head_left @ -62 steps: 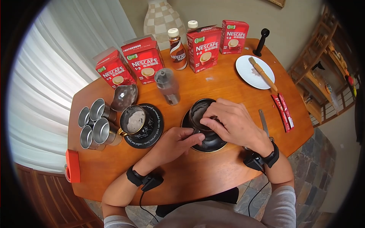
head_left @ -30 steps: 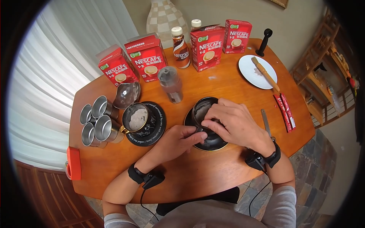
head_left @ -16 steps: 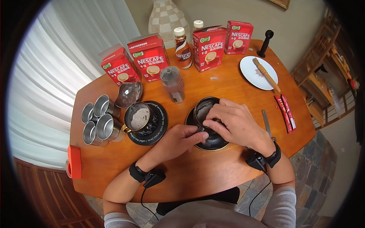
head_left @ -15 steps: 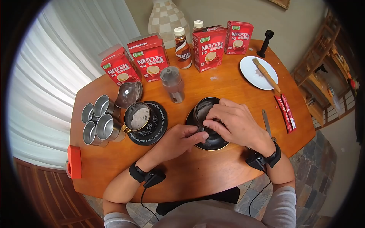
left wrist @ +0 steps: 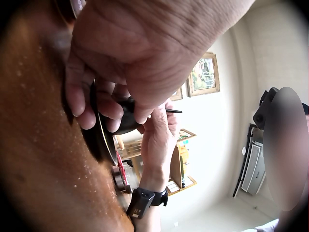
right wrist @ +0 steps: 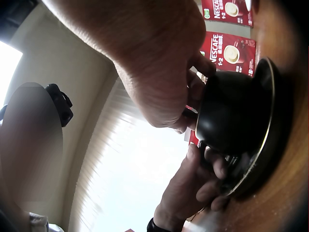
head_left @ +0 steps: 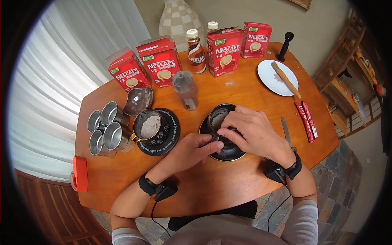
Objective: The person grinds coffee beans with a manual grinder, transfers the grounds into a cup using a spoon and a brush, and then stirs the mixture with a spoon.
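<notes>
A black cup (head_left: 216,116) with a greyish coating inside stands on a black saucer (head_left: 228,157) with a gold rim. My left hand (head_left: 192,151) pinches the cup's handle between thumb and fingers; its lower fingers lie at the saucer's edge in the left wrist view. Over the cup's mouth, my right hand (head_left: 255,132) has its fingers bent down at the rim. A thin dark stick-like tool (left wrist: 174,111) pokes out past that hand in the left wrist view; its other end is hidden. The right wrist view shows the cup's dark side (right wrist: 227,111) from close by.
Left of the saucer, a gold-rimmed cup (head_left: 148,124) of pale powder sits on a black coaster (head_left: 169,141). Several steel cups (head_left: 114,136), a grey grinder-like cylinder (head_left: 185,92), red Nescafe boxes (head_left: 163,67), a plate (head_left: 267,81) with a brush (head_left: 286,79) and red sachets (head_left: 306,122) surround it.
The head view has shifted slightly, so the table things sit a little further right. Both hands keep nearly the same places at the cup.
</notes>
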Motion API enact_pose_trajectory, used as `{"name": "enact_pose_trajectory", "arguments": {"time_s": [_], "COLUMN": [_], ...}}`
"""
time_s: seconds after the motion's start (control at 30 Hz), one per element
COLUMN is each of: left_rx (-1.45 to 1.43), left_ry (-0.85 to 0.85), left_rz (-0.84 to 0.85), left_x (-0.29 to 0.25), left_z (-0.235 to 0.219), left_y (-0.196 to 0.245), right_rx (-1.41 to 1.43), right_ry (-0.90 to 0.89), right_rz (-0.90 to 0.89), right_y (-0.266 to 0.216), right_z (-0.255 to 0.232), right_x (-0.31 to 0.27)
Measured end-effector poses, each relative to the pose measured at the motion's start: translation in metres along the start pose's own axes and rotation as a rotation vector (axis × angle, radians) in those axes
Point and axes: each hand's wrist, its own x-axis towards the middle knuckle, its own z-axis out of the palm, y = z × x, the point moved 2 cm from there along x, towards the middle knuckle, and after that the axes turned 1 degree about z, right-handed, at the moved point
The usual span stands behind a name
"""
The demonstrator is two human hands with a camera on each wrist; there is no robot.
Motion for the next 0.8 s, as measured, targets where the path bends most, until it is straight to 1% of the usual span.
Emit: {"name": "enact_pose_trajectory", "arguments": {"time_s": [0.67, 0.8], "left_rx": [-0.016, -0.023], "left_ry": [-0.015, 0.006], "left_rz": [-0.021, 0.007], "left_x": [0.0004, 0.0006], "left_z": [0.0001, 0.001], "left_y": [0.0, -0.003], "right_rx": [-0.041, -0.023], "right_ry": [-0.033, -0.035], "right_rz": [-0.003, 0.018], "right_y": [-0.0027, -0.0031], "right_z": [0.0005, -0.0003], "right_x": [-0.0011, -0.0004]}}
